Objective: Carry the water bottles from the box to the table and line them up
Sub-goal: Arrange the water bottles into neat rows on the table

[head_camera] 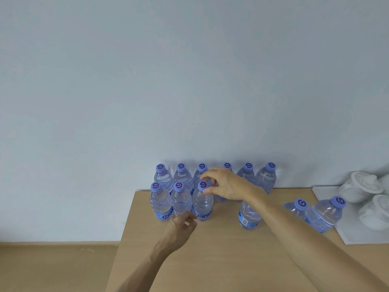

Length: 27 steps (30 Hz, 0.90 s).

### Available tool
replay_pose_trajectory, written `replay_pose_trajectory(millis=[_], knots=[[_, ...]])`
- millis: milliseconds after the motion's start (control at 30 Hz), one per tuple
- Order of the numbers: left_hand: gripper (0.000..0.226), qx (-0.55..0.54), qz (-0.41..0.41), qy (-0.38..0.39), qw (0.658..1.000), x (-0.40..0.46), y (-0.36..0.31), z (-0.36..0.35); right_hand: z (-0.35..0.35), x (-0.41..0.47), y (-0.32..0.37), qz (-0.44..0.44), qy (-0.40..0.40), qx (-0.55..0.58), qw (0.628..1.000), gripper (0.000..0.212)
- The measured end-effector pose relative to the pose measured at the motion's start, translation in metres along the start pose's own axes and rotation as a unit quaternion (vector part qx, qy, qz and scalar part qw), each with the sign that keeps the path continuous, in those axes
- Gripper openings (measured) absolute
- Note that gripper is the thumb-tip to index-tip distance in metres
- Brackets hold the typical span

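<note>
Clear water bottles with purple caps stand on the wooden table (pixel 221 262). Several form a back row (pixel 163 177) against the wall. In front of it, three stand side by side; my right hand (pixel 225 184) pinches the neck of the rightmost one (pixel 202 204) just under its cap. My left hand (pixel 179 230) hovers with loosely curled fingers by the base of these front bottles and holds nothing. A single bottle (pixel 249 217) stands partly hidden behind my right forearm. Two more bottles (pixel 325 216) stand at the right. The box is out of view.
A white tray (pixel 353 238) with white lidded cups (pixel 361 186) sits at the table's right edge. The table's left edge runs just left of the front bottles, with floor (pixel 52 268) beyond. A plain wall stands right behind the back row.
</note>
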<state>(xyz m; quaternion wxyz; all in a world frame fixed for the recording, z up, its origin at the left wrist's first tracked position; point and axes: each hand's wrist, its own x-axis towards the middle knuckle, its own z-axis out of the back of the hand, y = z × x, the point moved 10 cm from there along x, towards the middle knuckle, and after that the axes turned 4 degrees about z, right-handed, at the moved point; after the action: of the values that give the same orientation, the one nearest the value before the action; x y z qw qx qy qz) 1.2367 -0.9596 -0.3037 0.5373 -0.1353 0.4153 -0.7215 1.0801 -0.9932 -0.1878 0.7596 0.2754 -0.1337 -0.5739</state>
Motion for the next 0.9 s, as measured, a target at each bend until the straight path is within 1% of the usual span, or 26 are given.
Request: replay_pose_trajectory(millis=[67, 233, 367, 600, 667, 767, 833, 900], knots=[[0.01, -0.017, -0.009, 0.003, 1.0, -0.004, 0.0, -0.001, 0.013, -0.013, -0.005, -0.014, -0.032, 0.009, 0.999, 0.039], [0.017, -0.044, -0.012, 0.037, 0.998, -0.024, 0.005, -0.02, 0.044, -0.057, -0.02, -0.042, -0.143, 0.018, 0.989, 0.027], [0.018, -0.055, -0.004, 0.063, 0.997, -0.041, 0.005, -0.043, 0.051, -0.088, -0.032, -0.059, -0.18, 0.017, 0.982, 0.024], [0.019, -0.066, 0.014, 0.052, 0.996, -0.049, -0.015, -0.075, 0.056, -0.115, -0.045, -0.054, -0.171, 0.037, 0.983, 0.024], [0.018, -0.078, 0.02, 0.043, 0.996, -0.046, -0.026, -0.081, 0.055, -0.12, -0.053, -0.054, -0.143, 0.033, 0.988, 0.03], [0.018, -0.106, 0.041, 0.027, 0.993, -0.04, -0.038, -0.088, 0.05, -0.124, -0.067, -0.066, -0.1, 0.025, 0.993, 0.047], [0.018, -0.116, 0.049, 0.023, 0.992, -0.036, -0.045, -0.095, 0.045, -0.124, -0.075, -0.077, -0.085, 0.017, 0.993, 0.055], [0.017, -0.122, 0.054, 0.022, 0.991, -0.033, -0.05, -0.1, 0.04, -0.124, -0.081, -0.087, -0.077, 0.012, 0.993, 0.059]])
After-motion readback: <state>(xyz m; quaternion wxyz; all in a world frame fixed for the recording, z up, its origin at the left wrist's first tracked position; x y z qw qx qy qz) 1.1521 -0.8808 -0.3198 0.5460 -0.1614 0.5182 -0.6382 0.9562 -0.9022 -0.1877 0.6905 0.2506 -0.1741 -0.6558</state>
